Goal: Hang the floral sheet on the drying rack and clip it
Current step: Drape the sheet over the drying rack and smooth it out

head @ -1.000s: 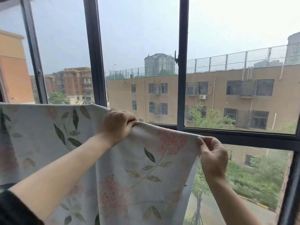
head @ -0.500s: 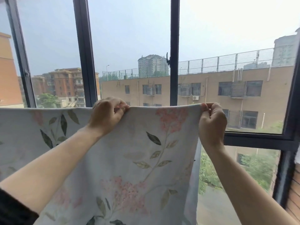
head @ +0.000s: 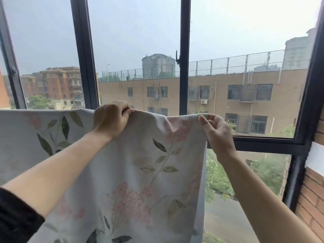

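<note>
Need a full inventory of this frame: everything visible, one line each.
floral sheet: 1, white with pink flowers and green leaves, hanging across left and centre foreground
window frame: 1, dark, multi-pane, behind the sheet
window handle: 1, dark, on the centre upright
brick wall: 1, red-brown, right edge
tan building: 1, outside, centre to right, fenced roof
orange-brown building: 1, outside, left
tower: 1, grey, distant, centre
trees: several, green, outside, lower right
sleeve: 1, black, bottom left, on the left arm
left hand: 1, centre, grips the sheet's top edge
right hand: 1, right of centre, pinches the sheet's top right corner
</note>
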Motion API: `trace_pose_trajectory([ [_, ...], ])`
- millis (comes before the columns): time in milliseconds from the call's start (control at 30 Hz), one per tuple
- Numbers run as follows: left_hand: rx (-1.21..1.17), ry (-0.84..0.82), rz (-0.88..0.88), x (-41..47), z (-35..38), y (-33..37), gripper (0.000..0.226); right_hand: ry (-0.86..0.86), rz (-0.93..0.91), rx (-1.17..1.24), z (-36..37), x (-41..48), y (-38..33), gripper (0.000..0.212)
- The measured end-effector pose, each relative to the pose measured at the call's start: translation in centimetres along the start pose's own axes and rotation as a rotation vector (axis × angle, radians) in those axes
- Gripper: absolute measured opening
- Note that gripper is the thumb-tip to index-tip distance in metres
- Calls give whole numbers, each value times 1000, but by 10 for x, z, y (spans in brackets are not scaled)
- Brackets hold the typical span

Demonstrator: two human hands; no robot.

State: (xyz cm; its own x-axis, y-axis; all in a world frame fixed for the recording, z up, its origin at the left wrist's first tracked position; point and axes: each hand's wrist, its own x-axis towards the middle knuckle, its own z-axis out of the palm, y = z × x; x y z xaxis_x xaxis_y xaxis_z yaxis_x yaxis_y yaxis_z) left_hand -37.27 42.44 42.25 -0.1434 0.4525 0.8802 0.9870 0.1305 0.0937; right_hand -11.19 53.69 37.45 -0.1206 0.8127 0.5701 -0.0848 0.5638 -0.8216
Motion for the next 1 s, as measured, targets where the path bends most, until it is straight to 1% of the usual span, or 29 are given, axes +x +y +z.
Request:
trace_pose_trajectory([
  [67, -7, 18, -7, 0, 1, 1, 16, -97, 67, 80, 1, -16, 19, 19],
  [100, -7, 24, -10, 0, 1, 2, 16, -96, 84, 59, 3, -24, 30, 17],
  [167, -8, 21, -15, 1, 1, 2, 17, -37, 64, -55, 5, -34, 47, 7],
  [233, -10, 5, -11, 2, 1, 3, 17, 55, 1, -112, 3, -35, 54, 15],
  [300, -15, -8, 9, 0, 1, 5, 18, 164, -87, -138, -2, -29, 45, 22],
  [433, -33, 25, 33, -4, 3, 13, 18, 334, -264, -187, -5, -21, 20, 18],
  [533, -37, 52, 41, -10, 6, 19, 19, 380, -286, -197, -8, -21, 26, 19],
  [667, 7, 22, 131, -21, 14, 25, 17, 355, -199, -263, -12, -30, 59, 22],
  [833, 172, -110, 270, -36, 21, 26, 21, 235, -84, -408, -6, -55, 109, 23],
  [933, 241, -190, 316, -48, 24, 30, 27, 174, -11, -440, -3, -72, 127, 24],
  [1000, 275, -253, 351, -55, 28, 31, 30, 101, 72, -467, -2, -80, 139, 29],
])
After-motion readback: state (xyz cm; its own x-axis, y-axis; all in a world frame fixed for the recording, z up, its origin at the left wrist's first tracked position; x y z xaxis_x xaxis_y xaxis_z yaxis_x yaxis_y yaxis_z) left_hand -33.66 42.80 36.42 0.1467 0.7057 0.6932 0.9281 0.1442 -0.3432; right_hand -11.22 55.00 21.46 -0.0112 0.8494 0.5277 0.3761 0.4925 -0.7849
